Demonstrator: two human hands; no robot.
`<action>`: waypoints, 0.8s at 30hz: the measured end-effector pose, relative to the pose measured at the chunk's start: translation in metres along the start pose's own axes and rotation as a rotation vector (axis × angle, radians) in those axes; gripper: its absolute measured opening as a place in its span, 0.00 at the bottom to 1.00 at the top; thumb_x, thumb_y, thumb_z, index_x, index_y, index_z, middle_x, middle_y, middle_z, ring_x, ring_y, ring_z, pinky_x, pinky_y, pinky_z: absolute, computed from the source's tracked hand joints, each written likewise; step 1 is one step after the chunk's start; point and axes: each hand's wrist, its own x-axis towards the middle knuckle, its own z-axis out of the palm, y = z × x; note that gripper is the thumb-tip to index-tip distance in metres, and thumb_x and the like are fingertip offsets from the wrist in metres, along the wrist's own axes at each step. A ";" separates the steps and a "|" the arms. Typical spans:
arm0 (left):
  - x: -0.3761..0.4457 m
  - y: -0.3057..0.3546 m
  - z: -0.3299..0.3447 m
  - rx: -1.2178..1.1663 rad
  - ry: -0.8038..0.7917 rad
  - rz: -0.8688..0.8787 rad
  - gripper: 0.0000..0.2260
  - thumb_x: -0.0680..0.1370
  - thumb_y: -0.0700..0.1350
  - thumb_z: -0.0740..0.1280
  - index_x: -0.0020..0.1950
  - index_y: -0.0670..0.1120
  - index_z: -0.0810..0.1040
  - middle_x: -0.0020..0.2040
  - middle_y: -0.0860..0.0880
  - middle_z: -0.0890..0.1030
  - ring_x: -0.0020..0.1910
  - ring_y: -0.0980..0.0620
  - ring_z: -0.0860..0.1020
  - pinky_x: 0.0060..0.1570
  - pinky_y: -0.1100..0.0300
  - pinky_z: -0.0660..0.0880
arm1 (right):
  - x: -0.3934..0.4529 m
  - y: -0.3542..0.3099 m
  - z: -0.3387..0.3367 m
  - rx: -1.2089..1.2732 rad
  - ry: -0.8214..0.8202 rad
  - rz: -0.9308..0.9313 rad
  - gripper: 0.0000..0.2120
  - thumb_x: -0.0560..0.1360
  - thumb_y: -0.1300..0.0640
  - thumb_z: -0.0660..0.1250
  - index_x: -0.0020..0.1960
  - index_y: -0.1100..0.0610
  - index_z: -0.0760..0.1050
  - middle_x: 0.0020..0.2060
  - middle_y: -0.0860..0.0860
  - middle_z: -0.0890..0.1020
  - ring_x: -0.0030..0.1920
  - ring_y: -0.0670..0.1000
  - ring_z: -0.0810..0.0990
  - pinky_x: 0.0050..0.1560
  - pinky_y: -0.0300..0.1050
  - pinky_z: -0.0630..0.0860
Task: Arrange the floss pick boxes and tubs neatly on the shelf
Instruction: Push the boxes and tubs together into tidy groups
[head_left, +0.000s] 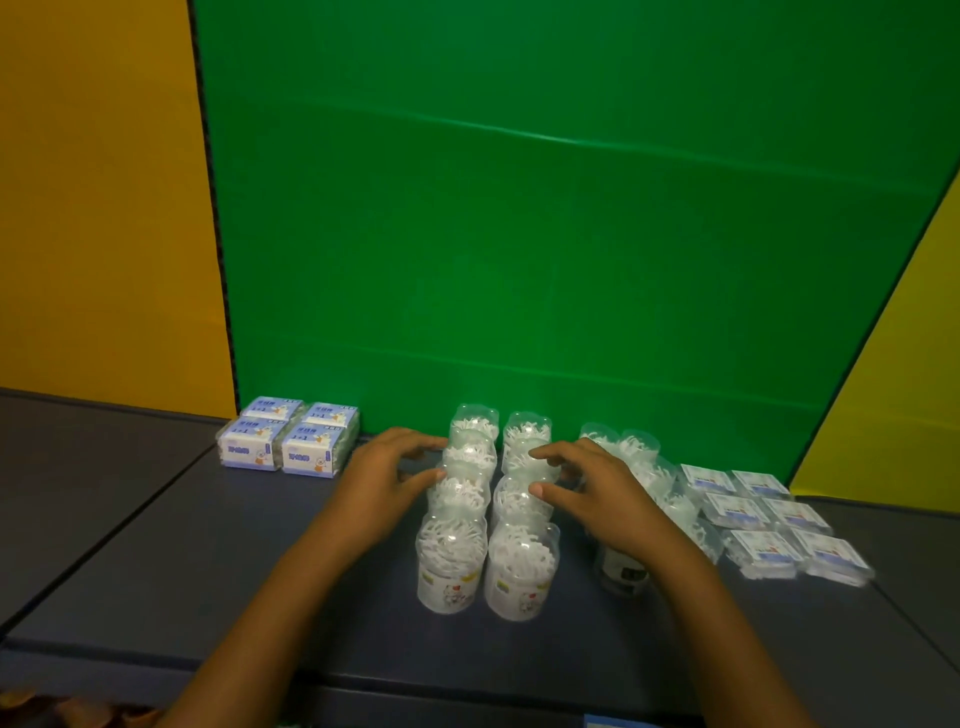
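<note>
My right forearm hid part of the right-hand tubs (670, 499). My left hand (384, 480) and right hand (592, 486), fingers loosely spread, touched clear round tubs (485, 512) mid-shelf (156, 545); boxes (288, 439) sat left.

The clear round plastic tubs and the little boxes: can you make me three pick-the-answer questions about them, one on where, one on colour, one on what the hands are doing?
1. Where do the four blue-and-white cardboard boxes sit?
A. left of the tubs
B. on top of the tubs
C. in front of the tubs

2. What colour is the flat back panel?
A. red
B. green
C. white

3. What are the left hand and right hand doing?
A. lifting a box
B. resting flat on the dark grey shelf
C. touching the clear round plastic tubs

Answers:
1 A, they stand at the back left, apart from the tubs.
2 B, it is plain green.
3 C, fingers reach in from both sides of the two middle rows.
</note>
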 end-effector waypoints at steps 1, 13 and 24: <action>0.005 -0.001 0.003 -0.020 -0.048 -0.014 0.16 0.73 0.47 0.73 0.61 0.53 0.79 0.55 0.54 0.78 0.51 0.63 0.76 0.52 0.66 0.75 | 0.004 0.001 0.000 0.003 -0.018 0.006 0.19 0.74 0.46 0.72 0.63 0.42 0.75 0.54 0.44 0.76 0.51 0.42 0.76 0.52 0.38 0.73; 0.019 -0.016 0.019 -0.102 -0.067 -0.064 0.18 0.66 0.53 0.76 0.55 0.53 0.82 0.52 0.57 0.80 0.47 0.63 0.78 0.45 0.73 0.75 | 0.013 0.002 0.004 0.039 -0.020 0.061 0.12 0.71 0.47 0.75 0.52 0.47 0.79 0.45 0.44 0.80 0.43 0.42 0.78 0.42 0.30 0.73; 0.043 -0.026 0.008 -0.137 -0.001 -0.035 0.10 0.71 0.50 0.74 0.52 0.52 0.83 0.48 0.55 0.81 0.45 0.61 0.79 0.49 0.64 0.77 | 0.030 0.014 -0.003 -0.027 0.119 0.031 0.08 0.74 0.48 0.72 0.52 0.45 0.78 0.48 0.44 0.77 0.46 0.42 0.76 0.49 0.38 0.74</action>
